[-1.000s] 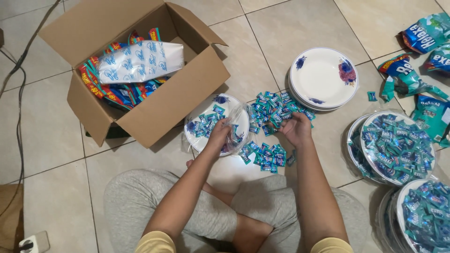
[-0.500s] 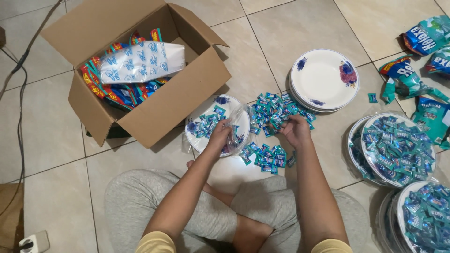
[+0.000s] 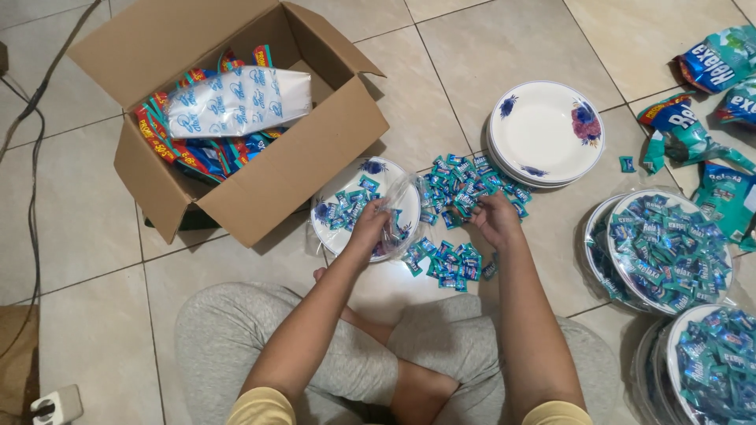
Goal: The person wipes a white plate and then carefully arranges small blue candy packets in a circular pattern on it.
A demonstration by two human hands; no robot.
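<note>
- Nearest the camera, the person sits cross-legged on the pale tiled floor point(image 3: 488, 47), grey trousers below, forearms reaching forward.
- Left hand point(image 3: 370, 227): fingers pinched on the clear plastic wrap point(image 3: 400, 206) at the edge of the white floral plate of blue wrapped sweets point(image 3: 346, 206); judged step, wrapping this filled plate.
- Right hand point(image 3: 494, 219): curled over the loose heap of blue wrapped sweets point(image 3: 461, 182) on the floor; whether it grips any cannot be told.
- Next move, by judgement, calls for drawing the film taut over the plate without spilling sweets.
- Beyond: stack of empty white floral plates point(image 3: 545, 132), right; open brown cardboard box of sweet bags point(image 3: 228, 118), left.
- Against the frame one second earlier, both hands sit almost unchanged; the left has shifted slightly along the plate rim.
</note>
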